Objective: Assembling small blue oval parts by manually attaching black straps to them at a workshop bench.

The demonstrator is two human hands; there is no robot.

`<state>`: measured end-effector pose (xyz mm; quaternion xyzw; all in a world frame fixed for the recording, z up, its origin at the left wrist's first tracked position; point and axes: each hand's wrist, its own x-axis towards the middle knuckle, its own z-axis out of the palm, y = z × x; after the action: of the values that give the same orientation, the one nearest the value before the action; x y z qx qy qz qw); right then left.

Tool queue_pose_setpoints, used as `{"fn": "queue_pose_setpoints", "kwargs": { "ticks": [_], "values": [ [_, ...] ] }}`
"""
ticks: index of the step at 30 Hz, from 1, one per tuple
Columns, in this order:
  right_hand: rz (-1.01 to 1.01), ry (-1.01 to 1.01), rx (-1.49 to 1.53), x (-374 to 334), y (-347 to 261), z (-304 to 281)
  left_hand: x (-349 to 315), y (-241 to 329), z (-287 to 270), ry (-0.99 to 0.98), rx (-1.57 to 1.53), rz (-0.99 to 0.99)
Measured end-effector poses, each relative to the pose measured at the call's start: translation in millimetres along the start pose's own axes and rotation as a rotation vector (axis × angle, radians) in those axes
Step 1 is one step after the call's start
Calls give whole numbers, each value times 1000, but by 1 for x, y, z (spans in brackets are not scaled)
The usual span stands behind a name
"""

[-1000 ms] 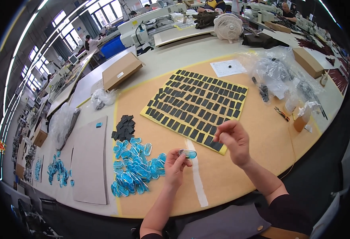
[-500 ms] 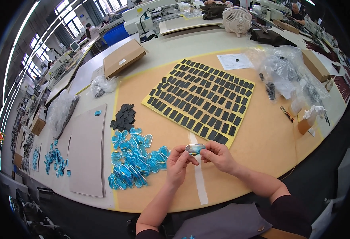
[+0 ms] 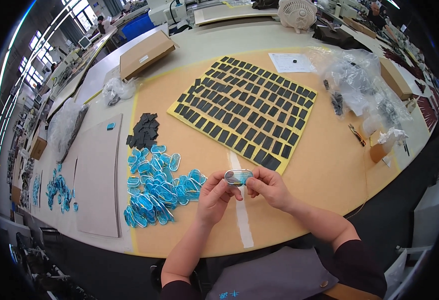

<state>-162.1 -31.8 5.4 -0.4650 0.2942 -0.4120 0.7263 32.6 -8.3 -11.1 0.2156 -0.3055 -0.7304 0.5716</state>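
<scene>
**Oval piece (image 3: 238,177) held between two bare hands, centre of the frame, lower half**

Left hand (image 3: 214,196): thumb and fingers pinched on the left end of the oval piece. Right hand (image 3: 270,188): thumb and forefinger closed on its right end. The piece had a pale, shiny rim, rounded ends and a translucent face, bluish toward the right; it was raised over the table.

Under the hands, a white strip (image 3: 243,220) ran down the smooth tan covering (image 3: 319,170). Just left lay a loose pile of blue ovals (image 3: 152,192), glossy and pale-rimmed, heaped at many angles. Above that, a heap of matt black rectangles (image 3: 144,131), flat and overlapping.

Upper centre: a yellow board (image 3: 283,166), set aslant, bearing rows of small black pieces (image 3: 239,108). Left: a flat grey sheet (image 3: 99,185) with one blue oval (image 3: 111,126) near its top. Right: crumpled clear plastic (image 3: 349,82), orange-handled pliers (image 3: 357,135) and an amber container (image 3: 378,151).

Writing: blue characters on the grey apron (image 3: 269,272), bottom edge. A white label (image 3: 143,59) on the cardboard box (image 3: 152,49), upper left, and print on the paper sheet (image 3: 289,63), upper right, were too small to read.
</scene>
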Motion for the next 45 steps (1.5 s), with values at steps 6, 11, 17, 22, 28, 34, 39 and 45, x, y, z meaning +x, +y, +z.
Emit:
{"fn": "queue_pose_setpoints", "kwargs": {
  "ticks": [6, 11, 17, 22, 28, 34, 39, 45],
  "values": [
    [-17, 21, 22, 3, -3, -3, 7, 3, -3, -83, -64, -14],
    [-27, -2, 32, 5, 1, -4, 6, 3, -6, -93, -75, -8],
    [-45, -12, 45, -3, -1, 0, 0, 0, -7, -75, -12, -7],
    [-63, -37, 49, -4, -2, 0, 0, 1, -4, -84, -19, 0],
    [-73, -48, 37, -5, -3, 0, 2, 2, -5, -97, -93, -27],
    [-88, -40, 39, -4, -2, -1, 2, 4, -4, -85, -47, -24],
    [-91, -32, 29, -4, -3, -1, 1, 7, 0, -73, 36, 22],
    [-139, -88, 43, -4, 0, -8, 0, 8, 6, -26, 99, 1]
  ]
}}
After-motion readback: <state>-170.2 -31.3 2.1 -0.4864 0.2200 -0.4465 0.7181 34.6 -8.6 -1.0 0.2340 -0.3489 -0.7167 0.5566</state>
